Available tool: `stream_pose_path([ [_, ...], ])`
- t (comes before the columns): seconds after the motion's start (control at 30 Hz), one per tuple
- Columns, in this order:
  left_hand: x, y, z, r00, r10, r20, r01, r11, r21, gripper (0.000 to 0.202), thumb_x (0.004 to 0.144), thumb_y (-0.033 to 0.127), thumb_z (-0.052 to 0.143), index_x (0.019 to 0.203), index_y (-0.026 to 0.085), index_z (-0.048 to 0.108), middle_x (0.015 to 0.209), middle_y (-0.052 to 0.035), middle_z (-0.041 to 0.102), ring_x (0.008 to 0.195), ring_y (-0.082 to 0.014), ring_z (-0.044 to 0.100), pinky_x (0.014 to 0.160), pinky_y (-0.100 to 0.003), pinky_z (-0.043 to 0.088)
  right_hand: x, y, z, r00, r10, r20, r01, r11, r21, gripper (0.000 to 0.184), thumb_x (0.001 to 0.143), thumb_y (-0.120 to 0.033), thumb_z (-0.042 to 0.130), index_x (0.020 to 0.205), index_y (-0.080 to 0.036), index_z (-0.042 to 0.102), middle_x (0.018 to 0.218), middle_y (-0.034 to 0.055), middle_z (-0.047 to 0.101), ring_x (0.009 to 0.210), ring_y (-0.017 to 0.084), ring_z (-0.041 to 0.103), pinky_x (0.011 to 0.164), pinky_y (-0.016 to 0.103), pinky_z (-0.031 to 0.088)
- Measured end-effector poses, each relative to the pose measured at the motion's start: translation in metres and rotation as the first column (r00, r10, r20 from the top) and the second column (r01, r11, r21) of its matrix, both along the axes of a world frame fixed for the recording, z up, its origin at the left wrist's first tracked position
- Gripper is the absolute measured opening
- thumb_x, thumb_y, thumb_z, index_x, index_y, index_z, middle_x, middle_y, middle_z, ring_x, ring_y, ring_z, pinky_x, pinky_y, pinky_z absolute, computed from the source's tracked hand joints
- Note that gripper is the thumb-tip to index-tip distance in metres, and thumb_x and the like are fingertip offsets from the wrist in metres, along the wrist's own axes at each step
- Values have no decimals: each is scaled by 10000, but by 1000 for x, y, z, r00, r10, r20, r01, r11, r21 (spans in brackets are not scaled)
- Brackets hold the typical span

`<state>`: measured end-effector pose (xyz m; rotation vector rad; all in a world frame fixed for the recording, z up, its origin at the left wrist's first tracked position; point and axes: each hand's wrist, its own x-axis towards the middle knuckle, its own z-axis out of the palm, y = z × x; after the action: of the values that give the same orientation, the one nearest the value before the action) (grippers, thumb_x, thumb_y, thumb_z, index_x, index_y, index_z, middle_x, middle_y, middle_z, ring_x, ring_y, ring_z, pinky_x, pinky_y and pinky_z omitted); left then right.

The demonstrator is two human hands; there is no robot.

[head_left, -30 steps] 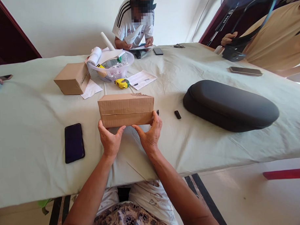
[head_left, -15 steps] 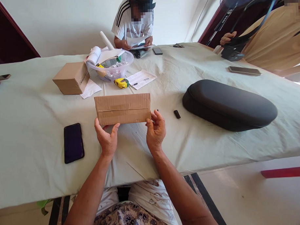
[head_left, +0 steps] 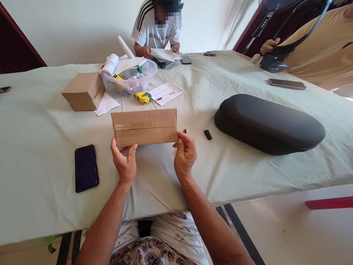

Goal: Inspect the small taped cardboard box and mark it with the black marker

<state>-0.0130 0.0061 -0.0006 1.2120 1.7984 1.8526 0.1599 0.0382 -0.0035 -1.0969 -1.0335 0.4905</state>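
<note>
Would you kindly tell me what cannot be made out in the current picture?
In the head view:
Held box: contents hidden by its cardboard walls.
Left hand: some fingertips hidden by the box.
Printed sheet: text too small.
Person at right: cut off by frame edge.

Tan floral-print top, dark blossoms; white trousers, faint printed motifs.

Probably a room in a home, judging by a plain white painted wall, a dark maroon door-like panel at the far left, and a glossy pale floor with dark border strips. Also domestic in character: a long desk draped in creased pale-green cloth, bearing a translucent lilac plastic basin with a clear, green-capped plastic bottle inside. Not identifiable more closely.
</note>
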Motion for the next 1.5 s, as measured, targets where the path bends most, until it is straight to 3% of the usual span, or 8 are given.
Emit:
stream_pose_path([
  [0.1,-1,0,3,1000,-9,30,8,999,36,845,786,634,721,1442,200,410,1437,-178,526,1287,-269,578,989,-365,561,1,0,-1,1000,-12,-23,12,1000,5,234,923,-346,557,1085,-235,685,1043,37,717,716,100,603,667,267,533],
  [0.27,-4,-1,7,999,5,40,-10,995,103,662,847,580,682,1350,177,533,1321,-152,626,1193,-221,640,941,-303,561,1,-2,2,998,0,-70,1,1000,16,269,925,-360,545,1125,-228,665,1131,66,707,949,161,665,815,326,551],
  [0.43,-8,0,9,995,68,66,-77,987,143,486,863,546,668,1162,163,653,1141,-112,706,1037,-181,680,853,-265,557,1,-4,7,995,-37,-87,37,999,-3,282,925,-411,551,1105,-219,653,1062,51,693,756,109,597,728,285,520],
  [0.63,-10,2,15,986,100,131,-123,975,184,382,837,495,686,1023,163,709,994,-75,749,817,-145,689,759,-264,554,5,-1,10,991,-44,-124,38,998,-55,322,893,-489,579,1016,-201,656,797,-11,607,638,88,499,645,243,461],
  [0.8,-14,4,14,985,112,128,-129,982,138,321,840,440,664,989,160,716,942,-68,753,815,-150,690,748,-268,541,7,3,6,998,-46,-45,38,985,-169,358,890,-537,542,917,-194,640,770,-10,601,658,103,493,643,247,443],
  [1.07,-21,11,-6,982,64,178,-53,997,-63,310,841,455,640,960,170,667,957,-76,722,890,-186,678,777,-295,515,6,7,-3,998,68,16,-60,954,-293,268,857,-423,541,1008,-211,600,958,38,669,861,166,621,786,325,493],
  [1.27,-19,10,-3,995,72,62,-67,994,-91,308,871,490,599,916,187,635,898,-56,705,847,-181,659,796,-300,490,7,5,-2,994,77,75,-52,955,-291,238,836,-371,540,1018,-228,597,965,34,669,906,172,637,757,306,507],
  [1.5,-18,7,1,993,115,40,-114,993,-34,298,843,437,634,965,170,686,925,-59,718,828,-164,656,798,-292,506,7,3,-2,997,67,38,-56,968,-243,293,840,-374,587,1095,-234,629,996,37,691,861,148,637,742,286,522],
])
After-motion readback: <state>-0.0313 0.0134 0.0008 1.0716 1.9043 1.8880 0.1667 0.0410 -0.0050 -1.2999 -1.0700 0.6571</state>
